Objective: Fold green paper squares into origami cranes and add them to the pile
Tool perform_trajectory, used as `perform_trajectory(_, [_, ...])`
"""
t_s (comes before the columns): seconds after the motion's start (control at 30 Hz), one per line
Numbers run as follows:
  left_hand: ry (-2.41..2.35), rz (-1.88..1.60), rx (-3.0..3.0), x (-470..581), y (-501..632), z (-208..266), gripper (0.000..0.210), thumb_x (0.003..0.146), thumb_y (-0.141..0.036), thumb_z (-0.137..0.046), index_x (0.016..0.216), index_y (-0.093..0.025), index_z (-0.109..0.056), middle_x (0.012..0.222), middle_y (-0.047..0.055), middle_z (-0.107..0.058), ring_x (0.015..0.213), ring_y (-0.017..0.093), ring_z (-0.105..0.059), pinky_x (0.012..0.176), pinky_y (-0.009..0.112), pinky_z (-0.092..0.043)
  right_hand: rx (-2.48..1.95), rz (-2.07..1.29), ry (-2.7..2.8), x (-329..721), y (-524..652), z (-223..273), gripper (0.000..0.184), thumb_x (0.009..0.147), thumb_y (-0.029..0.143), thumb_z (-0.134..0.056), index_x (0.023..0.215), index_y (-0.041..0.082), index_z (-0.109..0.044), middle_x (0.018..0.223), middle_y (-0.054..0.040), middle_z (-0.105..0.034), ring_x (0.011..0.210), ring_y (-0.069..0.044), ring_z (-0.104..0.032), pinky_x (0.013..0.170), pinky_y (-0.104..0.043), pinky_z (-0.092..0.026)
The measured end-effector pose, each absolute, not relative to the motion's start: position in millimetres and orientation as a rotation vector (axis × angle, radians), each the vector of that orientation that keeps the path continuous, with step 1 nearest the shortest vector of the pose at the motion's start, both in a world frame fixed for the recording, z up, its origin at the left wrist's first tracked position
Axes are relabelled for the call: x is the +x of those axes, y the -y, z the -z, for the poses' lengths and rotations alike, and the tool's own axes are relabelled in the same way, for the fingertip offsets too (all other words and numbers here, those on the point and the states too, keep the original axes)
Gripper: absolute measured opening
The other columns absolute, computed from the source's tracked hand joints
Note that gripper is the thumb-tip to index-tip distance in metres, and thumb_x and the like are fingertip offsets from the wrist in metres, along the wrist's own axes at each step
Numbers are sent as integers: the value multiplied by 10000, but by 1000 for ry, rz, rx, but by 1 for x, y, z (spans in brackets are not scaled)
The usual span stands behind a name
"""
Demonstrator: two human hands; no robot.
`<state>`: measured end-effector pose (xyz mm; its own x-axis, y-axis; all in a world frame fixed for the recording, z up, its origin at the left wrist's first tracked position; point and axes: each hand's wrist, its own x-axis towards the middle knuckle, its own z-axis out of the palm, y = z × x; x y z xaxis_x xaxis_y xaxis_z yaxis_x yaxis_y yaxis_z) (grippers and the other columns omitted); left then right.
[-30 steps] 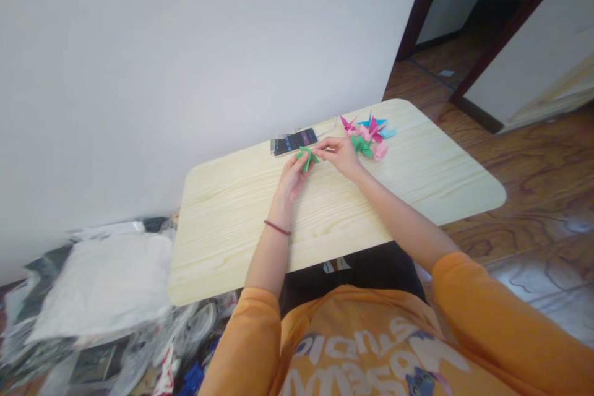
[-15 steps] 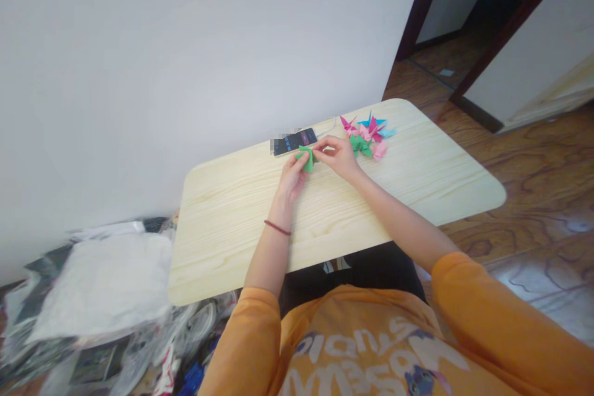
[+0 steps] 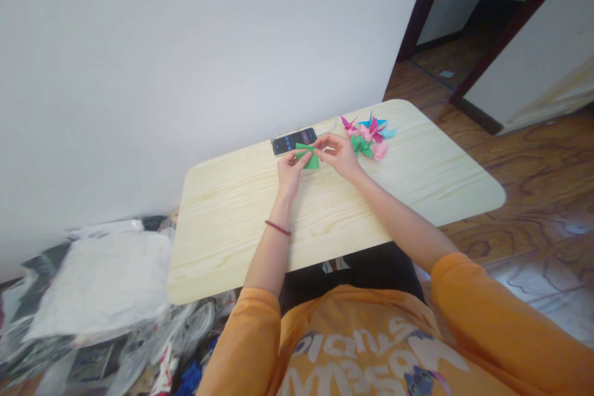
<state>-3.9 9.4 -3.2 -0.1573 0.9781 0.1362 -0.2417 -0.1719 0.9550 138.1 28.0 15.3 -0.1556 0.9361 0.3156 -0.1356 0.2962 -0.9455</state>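
A small piece of green origami paper (image 3: 312, 163), partly folded, is held above the table between my two hands. My left hand (image 3: 290, 168) pinches its left side between thumb and fingers. At the paper's upper right edge, my right hand (image 3: 338, 153) grips it with thumb and forefinger. Just to the right of that hand lies a cluster of folded paper cranes, among them a green crane (image 3: 361, 146), a pink crane (image 3: 380, 151), a magenta crane (image 3: 375, 130) and a blue crane (image 3: 372, 121). My fingers cover some of the green paper's folds.
A phone (image 3: 294, 141) with a lit screen and a white cable lies behind my hands, near the wall. The pale wooden table (image 3: 223, 223) has rounded corners. Plastic-wrapped bundles (image 3: 102, 284) lie on the floor at the left. A doorway opens at the upper right.
The green paper has turned and now shows a broader, flatter face below my fingers. My left hand has shifted its grip on it slightly; the right hand stays at its upper edge.
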Motion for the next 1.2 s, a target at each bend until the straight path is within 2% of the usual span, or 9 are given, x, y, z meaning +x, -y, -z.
perform_trajectory(0.2, [-1082,-1632,1145,-6,-10,1,222,605,-348,-839,708,-191,-721,770,14,-709,719,137,-638,733,285,-518,-809,-1143,1331,140,-30,-15,209,650,344,-760,756,195,-658,760,-18,-633,728,-146,-590,578,-252,-472])
perform_trajectory(0.37, [-1149,-1661,1198,-5,-8,-2,320,572,-425,-845,689,-174,-687,715,4,-692,652,121,-620,669,263,-516,-792,-1174,1338,139,-32,-14,257,628,384,-781,763,190,-682,754,-21,-649,731,-153,-602,558,-250,-482])
perform_trajectory(0.57, [-1160,-1775,1221,-2,-6,-4,382,581,-441,-844,719,-183,-599,730,-12,-650,673,108,-627,636,220,-498,-806,-1204,1309,137,-34,-12,299,591,416,-813,711,181,-670,725,-23,-639,696,-147,-582,546,-256,-483])
perform_trajectory(0.67, [-1128,-1847,1223,-1,-4,-4,410,591,-428,-850,810,-205,-584,781,-21,-638,725,109,-642,643,203,-494,-813,-1212,1315,137,-33,-13,317,590,431,-813,704,179,-657,725,-22,-630,680,-139,-565,533,-250,-468])
perform_trajectory(0.83, [-1129,-1766,1238,-2,-3,-5,557,651,-428,-825,1141,-258,-623,881,18,-705,811,153,-667,745,260,-519,-808,-1237,1332,137,-32,-14,342,618,461,-788,720,175,-631,714,-12,-613,600,-102,-505,486,-228,-404])
perform_trajectory(1.0, [-1102,-1755,1267,-3,-4,-4,347,685,-423,-797,970,-238,-725,1002,48,-724,929,182,-667,807,288,-519,-797,-1234,1342,137,-32,-13,356,625,473,-781,717,180,-600,706,-6,-600,579,-91,-484,460,-215,-368])
perform_trajectory(1.2, [-1073,-1791,1179,-1,-5,-4,250,662,-386,-813,827,-217,-733,885,37,-727,857,165,-669,796,296,-522,-801,-1234,1340,136,-31,-15,352,619,464,-786,711,179,-600,721,-13,-613,594,-96,-501,462,-213,-378])
